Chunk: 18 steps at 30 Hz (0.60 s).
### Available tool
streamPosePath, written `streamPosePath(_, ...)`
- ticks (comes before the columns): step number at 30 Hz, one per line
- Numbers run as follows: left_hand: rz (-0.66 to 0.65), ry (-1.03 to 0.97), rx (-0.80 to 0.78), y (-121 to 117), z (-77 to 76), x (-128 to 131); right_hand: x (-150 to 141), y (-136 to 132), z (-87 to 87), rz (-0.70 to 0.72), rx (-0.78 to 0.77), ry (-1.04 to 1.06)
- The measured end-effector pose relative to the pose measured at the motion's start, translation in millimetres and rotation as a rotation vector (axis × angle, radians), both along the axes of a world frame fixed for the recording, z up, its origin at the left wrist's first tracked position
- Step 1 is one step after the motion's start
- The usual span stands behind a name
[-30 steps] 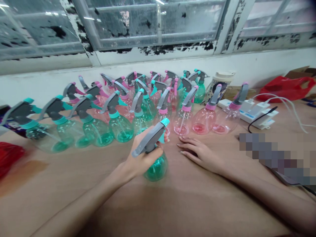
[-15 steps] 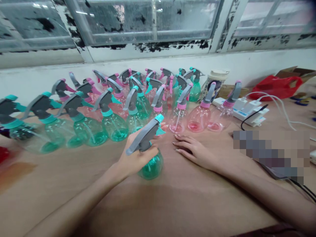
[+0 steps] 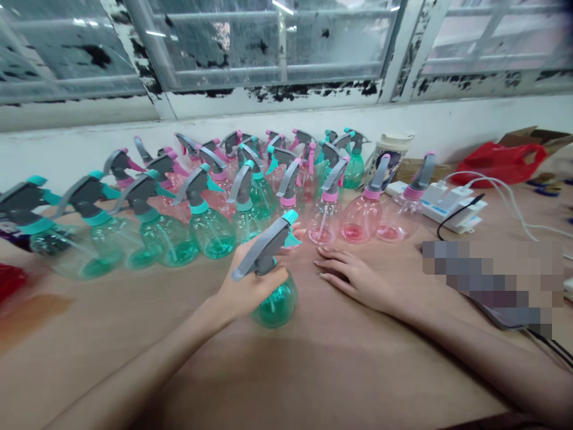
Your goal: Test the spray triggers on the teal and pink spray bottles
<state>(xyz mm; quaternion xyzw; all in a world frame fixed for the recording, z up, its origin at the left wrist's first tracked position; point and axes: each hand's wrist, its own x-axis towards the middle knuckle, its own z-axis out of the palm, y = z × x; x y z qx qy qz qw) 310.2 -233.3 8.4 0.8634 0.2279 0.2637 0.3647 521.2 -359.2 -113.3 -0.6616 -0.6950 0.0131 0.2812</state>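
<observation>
My left hand (image 3: 244,283) is wrapped round the neck of a green spray bottle (image 3: 276,304) with a grey and turquoise trigger head. The bottle stands upright on the wooden table (image 3: 340,364), its nozzle pointing away to the right. My right hand (image 3: 351,275) rests flat on the table with fingers stretched out, holding nothing, just in front of the pink spray bottles (image 3: 358,224). Several more green spray bottles (image 3: 212,236) stand in a row beyond my left hand. The left fingertips are partly hidden behind the held bottle's head.
Farther back, more spray bottles stand near the wall. At right are a printed cup (image 3: 388,155), a white power strip (image 3: 454,206) with cables, a red plastic bag (image 3: 496,164) and a blurred-out device (image 3: 496,298). A red object (image 3: 11,280) lies at far left.
The view has shifted slightly, so the background bottles and window sit a little lower and to the right. Both hands and the held spray bottle keep nearly the same pose.
</observation>
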Motion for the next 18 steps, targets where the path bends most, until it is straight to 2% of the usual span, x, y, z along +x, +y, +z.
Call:
streamPosePath(7, 0.05, 0.068, -0.026, 0, -0.9, 2, 1, 2, 1.6, 0.013, 0.004, -0.022)
streamPosePath(15, -0.122, -0.032, -0.138, -22, -2.9, 14, 3, 3, 2.5, 0.033, 0.038, -0.053)
streamPosePath(18, -0.139, -0.058, -0.145, -23, -3.8, 14, 3, 3, 2.9, 0.034, 0.038, -0.055)
